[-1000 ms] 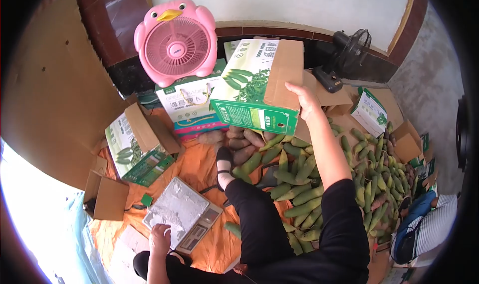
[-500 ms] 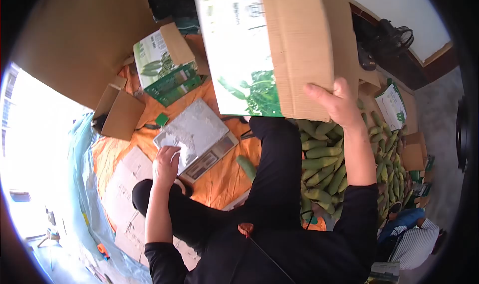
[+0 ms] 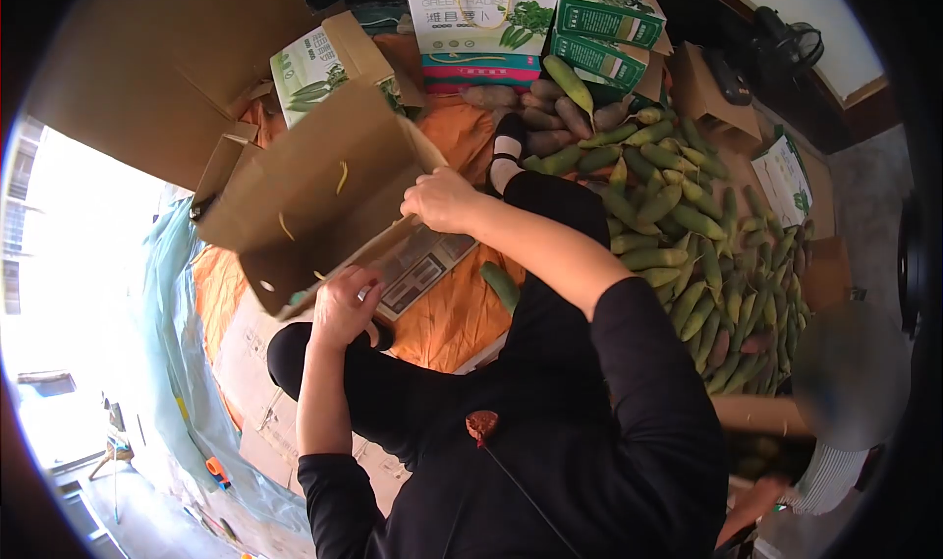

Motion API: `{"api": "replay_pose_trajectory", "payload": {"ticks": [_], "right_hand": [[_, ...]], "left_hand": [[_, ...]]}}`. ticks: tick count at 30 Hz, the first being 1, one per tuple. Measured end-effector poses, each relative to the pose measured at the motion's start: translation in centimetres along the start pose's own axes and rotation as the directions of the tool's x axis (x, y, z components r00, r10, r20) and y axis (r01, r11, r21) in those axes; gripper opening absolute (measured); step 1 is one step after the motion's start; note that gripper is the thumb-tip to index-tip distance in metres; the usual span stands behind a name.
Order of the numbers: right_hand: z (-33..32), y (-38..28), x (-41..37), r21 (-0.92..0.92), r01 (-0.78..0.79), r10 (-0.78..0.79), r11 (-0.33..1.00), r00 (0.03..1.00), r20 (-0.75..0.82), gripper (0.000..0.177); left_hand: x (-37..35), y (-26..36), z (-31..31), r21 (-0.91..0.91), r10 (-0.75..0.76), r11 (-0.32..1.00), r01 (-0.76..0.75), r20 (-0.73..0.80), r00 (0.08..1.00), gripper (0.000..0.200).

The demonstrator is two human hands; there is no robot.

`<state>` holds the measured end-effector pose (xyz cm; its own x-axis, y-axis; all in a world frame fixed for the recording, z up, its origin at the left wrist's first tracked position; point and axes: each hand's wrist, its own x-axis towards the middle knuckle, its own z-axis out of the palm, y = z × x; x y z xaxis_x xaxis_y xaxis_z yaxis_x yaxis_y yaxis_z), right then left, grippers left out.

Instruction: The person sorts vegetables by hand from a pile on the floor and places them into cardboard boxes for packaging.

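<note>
An open cardboard box (image 3: pixel 324 181) is tilted over the scale (image 3: pixel 422 269), its brown inside and yellow cord pieces facing up. My right hand (image 3: pixel 439 201) grips the box's near upper edge with closed fingers. Close to the lower edge of the same box is my left hand (image 3: pixel 346 307), a ring on one finger, its fingers curled; whether it grips the edge is hard to tell. The scale's display panel shows below the box, while its plate is mostly hidden. A single green radish (image 3: pixel 500 286) lies on the orange sheet (image 3: pixel 452 333) beside the scale.
Many green radishes (image 3: pixel 678 215) are heaped at the right. Printed radish cartons (image 3: pixel 481 14) stand at the back, with another (image 3: pixel 312 73) behind the tilted box. A black fan (image 3: pixel 786 48) is at the upper right. Another person's arm (image 3: pixel 751 510) shows at the lower right.
The box has come down from the upper middle to the left, over the scale, and now shows its inside. My right hand moved left with it. The other person has shifted nearer the heap.
</note>
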<state>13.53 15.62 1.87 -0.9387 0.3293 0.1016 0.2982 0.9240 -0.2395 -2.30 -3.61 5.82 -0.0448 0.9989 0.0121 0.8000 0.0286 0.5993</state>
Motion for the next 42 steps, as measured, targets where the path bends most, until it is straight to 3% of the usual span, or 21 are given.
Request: {"api": "replay_pose_trajectory", "payload": {"ticks": [1,2,4,5,6,8,10,12,17,18,19,24,26,28,30,36,42], "right_hand": [[1.2,0.3,0.3,-0.084,-0.018,0.026,0.996,0.995,0.1,0.011],[1.8,0.8,0.3,-0.084,-0.025,0.034,0.996,0.995,0.099,0.011],[3.3,1.5,-0.1,-0.232,-0.138,0.15,0.963,0.988,0.036,0.014],[3.4,1.7,-0.6,-0.221,-0.131,0.121,0.967,0.991,-0.057,0.017],[3.7,1.7,-1.0,-0.22,-0.142,0.134,0.965,0.99,-0.052,0.017],[3.8,1.7,-1.5,-0.162,-0.136,0.092,0.977,0.963,-0.251,0.016],[2.8,0.6,-2.2,-0.114,-0.177,0.14,0.978,0.95,-0.28,0.016],[2.8,0.0,-2.8,-0.07,-0.182,0.149,0.981,0.932,-0.331,0.016],[1.9,-1.4,-4.5,-0.042,-0.207,0.176,0.977,0.909,-0.379,0.012],[1.9,-1.6,-4.7,-0.003,-0.228,0.213,0.974,0.914,-0.344,0.009],[1.9,-1.7,-4.9,0.036,-0.249,0.248,0.968,0.918,-0.31,0.02],[0.5,-2.0,-5.7,0.09,-0.282,0.296,0.955,0.921,-0.252,0.021],[-0.2,-2.1,-5.9,0.094,-0.251,0.268,0.963,0.91,-0.316,0.01],[-1.1,-2.1,-6.2,0.114,-0.255,0.279,0.96,0.9,-0.336,0.01],[-2.3,-2.0,-6.7,0.144,-0.255,0.29,0.956,0.9,-0.325,0.018],[-5.7,0.6,-11.2,0.236,-0.209,0.306,0.949,0.792,-0.528,0.021],[-5.1,2.6,-20.2,0.323,-0.441,0.546,0.837,0.702,-0.456,0.019]], "left_hand": [[0.0,0.0,-0.1,0.0,0.005,1.0,-0.005,0.005,1.0,0.017],[0.1,0.0,-0.2,0.003,0.027,1.0,-0.027,-0.067,0.997,0.015],[0.0,-0.1,-0.1,0.006,0.063,0.998,-0.063,-0.202,0.977,0.013],[0.3,0.2,-0.2,0.011,0.127,0.992,-0.129,-0.28,0.952,0.015],[0.4,-0.1,-0.1,0.034,0.098,0.995,-0.092,-0.298,0.949,0.022],[0.6,-0.3,-0.1,0.209,0.035,0.978,0.027,-0.285,0.958,0.034],[0.6,-1.7,0.6,0.261,-0.057,0.959,0.113,-0.213,0.975,0.052],[0.2,-2.2,1.0,0.338,-0.167,0.921,0.191,-0.098,0.981,0.054],[0.3,-3.6,1.8,0.309,-0.231,0.927,0.212,0.026,0.973,0.049],[0.4,-3.6,1.9,0.323,-0.266,0.916,0.238,0.045,0.963,0.047],[0.5,-3.4,2.0,0.34,-0.26,0.912,0.231,0.041,0.965,0.044],[0.6,-3.8,2.2,0.355,-0.264,0.907,0.226,0.062,0.962,0.044],[0.6,-4.1,2.3,0.363,-0.262,0.903,0.229,0.044,0.964,0.044],[0.6,-4.1,2.3,0.37,-0.263,0.901,0.228,0.048,0.964,0.044],[0.8,-4.2,2.4,0.378,-0.27,0.896,0.232,0.05,0.962,0.044],[1.0,-5.2,2.7,0.385,-0.274,0.896,0.222,0.085,0.958,0.031],[1.0,-4.9,2.7,0.405,-0.295,0.884,0.231,0.103,0.95,0.024]]}}
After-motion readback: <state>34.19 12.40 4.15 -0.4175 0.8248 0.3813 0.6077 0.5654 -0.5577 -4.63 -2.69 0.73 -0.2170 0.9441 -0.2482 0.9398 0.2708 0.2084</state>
